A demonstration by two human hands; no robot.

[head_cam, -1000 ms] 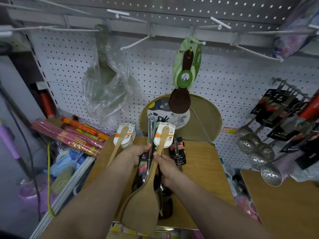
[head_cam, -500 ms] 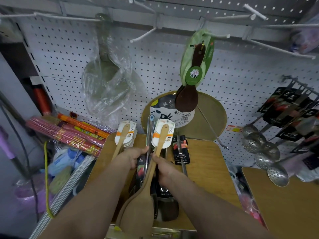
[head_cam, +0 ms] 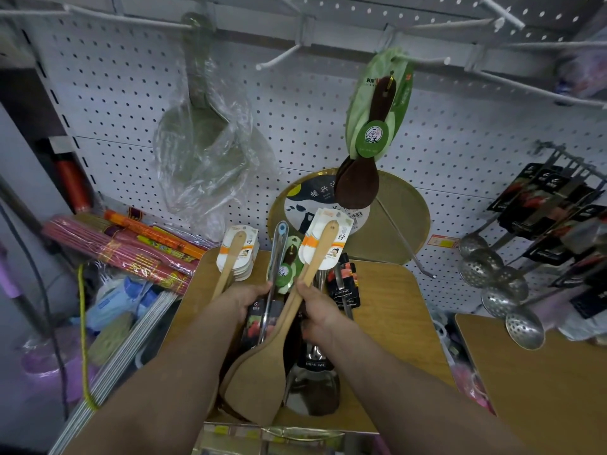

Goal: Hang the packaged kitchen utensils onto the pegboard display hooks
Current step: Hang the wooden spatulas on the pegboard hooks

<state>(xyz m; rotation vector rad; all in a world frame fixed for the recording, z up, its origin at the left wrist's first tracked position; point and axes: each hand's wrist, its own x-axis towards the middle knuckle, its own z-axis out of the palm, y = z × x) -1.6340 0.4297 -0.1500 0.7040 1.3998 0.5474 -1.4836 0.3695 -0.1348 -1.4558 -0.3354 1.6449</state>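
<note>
My right hand (head_cam: 317,310) grips the handle of a wooden spatula (head_cam: 259,382) with a white and orange card (head_cam: 328,238) at its top end. It is tilted up toward the pegboard (head_cam: 328,103). My left hand (head_cam: 249,297) holds a bundle: more carded wooden spatulas (head_cam: 236,254) and a long metal utensil with a blue tip (head_cam: 277,247). Dark wooden spoons on green cards (head_cam: 371,133) hang from a white hook above. Next to them, on the left, a white hook (head_cam: 282,57) is bare.
A wooden table (head_cam: 387,310) below my hands carries a steel turner (head_cam: 312,389) and black-carded utensils. A round tray (head_cam: 394,218) leans on the pegboard. Slotted ladles (head_cam: 502,284) hang at the right, a plastic-wrapped item (head_cam: 203,136) at the left. Incense packs (head_cam: 131,251) lie lower left.
The carded spatula in my right hand has risen slightly toward the pegboard. Both hands keep their grips, and my view has tilted up a little.
</note>
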